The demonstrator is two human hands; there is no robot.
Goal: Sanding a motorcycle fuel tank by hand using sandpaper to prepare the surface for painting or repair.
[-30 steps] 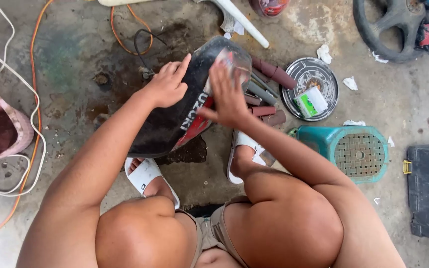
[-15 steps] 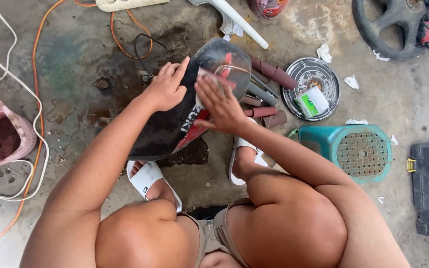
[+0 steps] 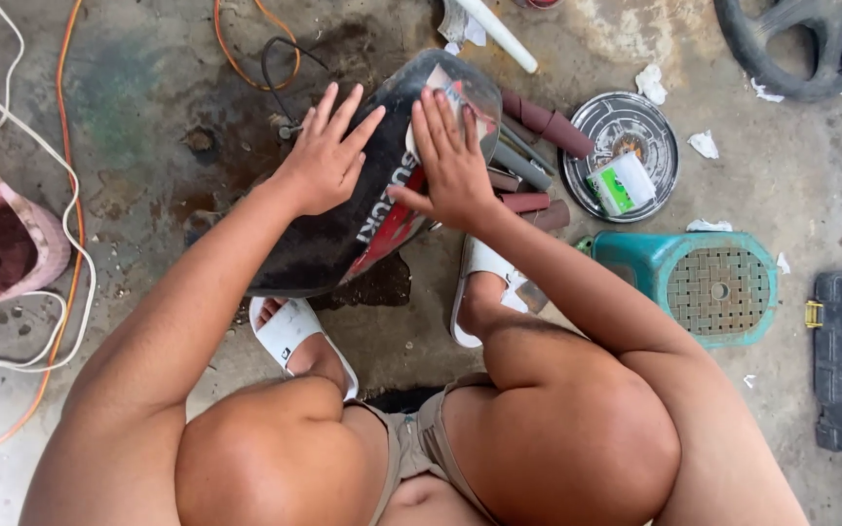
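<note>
Both hands lie flat and open on the black motorcycle panel (image 3: pixel 343 244) on the concrete floor (image 3: pixel 148 117): left hand (image 3: pixel 326 156) at 10 o'clock, right hand (image 3: pixel 452 161) at 1 o'clock.

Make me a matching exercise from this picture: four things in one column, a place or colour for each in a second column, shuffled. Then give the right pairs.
Things:
1. left hand
2. right hand
3. stool
4. round metal tray

Descriptions:
A. teal, with a grid top
B. flat on the black side of the motorcycle panel
C. holds a small green and white pack
D. pressed on the panel's upper end, by the rolls

Pairs: 1-B, 2-D, 3-A, 4-C
</note>
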